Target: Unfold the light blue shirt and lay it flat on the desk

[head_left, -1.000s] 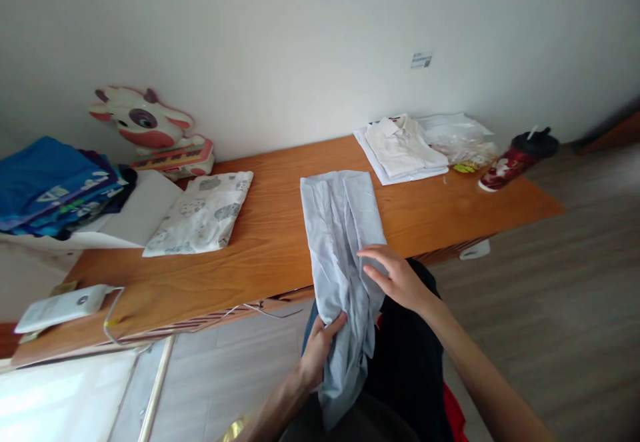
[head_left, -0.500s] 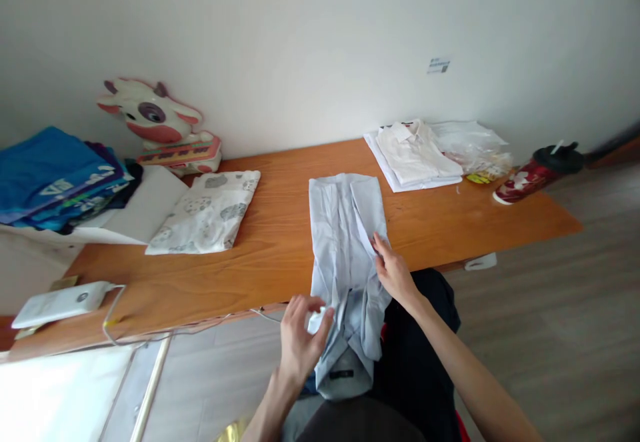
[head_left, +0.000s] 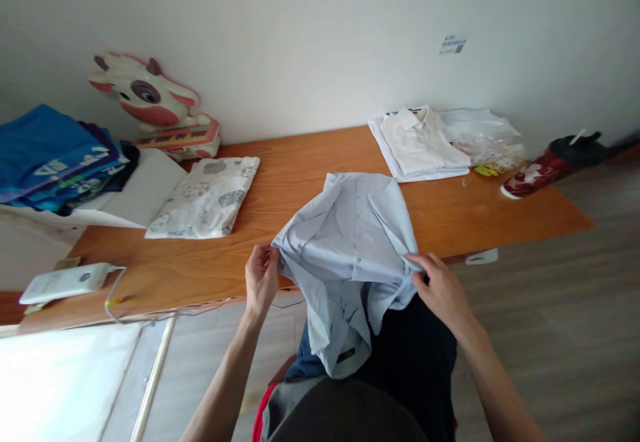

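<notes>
A light blue-grey button-up shirt (head_left: 350, 229) lies partly on the wooden table, its collar end hanging over the front edge toward my lap. A dark label shows inside the collar. My left hand (head_left: 262, 275) pinches the shirt's left side and pulls the cloth outward. On the opposite side, my right hand (head_left: 439, 289) grips the fabric between thumb and fingers. The button placket runs down the middle, and the cloth is spread wide between both hands.
On the wooden table (head_left: 295, 172) are a patterned white cloth (head_left: 210, 195), folded white shirts (head_left: 420, 145), a plastic bag (head_left: 485, 139), a red tumbler (head_left: 545, 165), a cow-shaped toy keyboard (head_left: 155, 109) and a white power bank (head_left: 67, 284) with a cable. Blue clothes (head_left: 55, 162) fill a white box.
My hands have moved apart, each now holding a side of the shirt. The shirt has gone from a narrow folded strip to spread wide, showing its buttoned front.
</notes>
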`<state>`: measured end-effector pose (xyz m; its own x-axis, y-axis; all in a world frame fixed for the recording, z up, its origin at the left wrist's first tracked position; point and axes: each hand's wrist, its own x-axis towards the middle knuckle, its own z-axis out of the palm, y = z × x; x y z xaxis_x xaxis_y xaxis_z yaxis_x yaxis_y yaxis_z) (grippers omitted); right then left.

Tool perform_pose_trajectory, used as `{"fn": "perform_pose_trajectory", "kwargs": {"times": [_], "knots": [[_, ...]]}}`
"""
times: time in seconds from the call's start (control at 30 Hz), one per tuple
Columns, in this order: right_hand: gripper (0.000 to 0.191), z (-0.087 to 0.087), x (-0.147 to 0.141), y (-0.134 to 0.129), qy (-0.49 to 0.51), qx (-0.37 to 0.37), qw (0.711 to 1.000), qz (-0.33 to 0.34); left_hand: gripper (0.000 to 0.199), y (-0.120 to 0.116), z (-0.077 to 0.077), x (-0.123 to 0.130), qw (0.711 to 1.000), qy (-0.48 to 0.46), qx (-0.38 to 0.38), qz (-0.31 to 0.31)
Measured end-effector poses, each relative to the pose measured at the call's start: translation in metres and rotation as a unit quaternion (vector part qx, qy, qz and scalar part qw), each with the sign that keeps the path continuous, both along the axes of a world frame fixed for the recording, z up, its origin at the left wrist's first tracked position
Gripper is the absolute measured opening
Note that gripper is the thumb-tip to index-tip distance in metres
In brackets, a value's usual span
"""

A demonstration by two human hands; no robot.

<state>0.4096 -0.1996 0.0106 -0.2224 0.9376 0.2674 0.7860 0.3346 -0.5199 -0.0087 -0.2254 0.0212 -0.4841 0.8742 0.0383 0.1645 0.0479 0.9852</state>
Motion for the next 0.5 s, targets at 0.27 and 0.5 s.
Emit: {"fn": "perform_pose_trajectory", "kwargs": {"times": [0.27, 0.5], "knots": [[0.064, 0.044, -0.056, 0.017, 0.096, 0.011, 0.98, 0.176, 0.034, 0.058, 0.099, 0.133, 0.902, -0.119, 0.059, -0.411], [0.083, 0.011, -0.047, -0.02, 0.222, 0.006, 0.973, 0.057, 0.043, -0.002, 0.067, 0.134, 0.908, 0.183, 0.233, -0.297]]}}
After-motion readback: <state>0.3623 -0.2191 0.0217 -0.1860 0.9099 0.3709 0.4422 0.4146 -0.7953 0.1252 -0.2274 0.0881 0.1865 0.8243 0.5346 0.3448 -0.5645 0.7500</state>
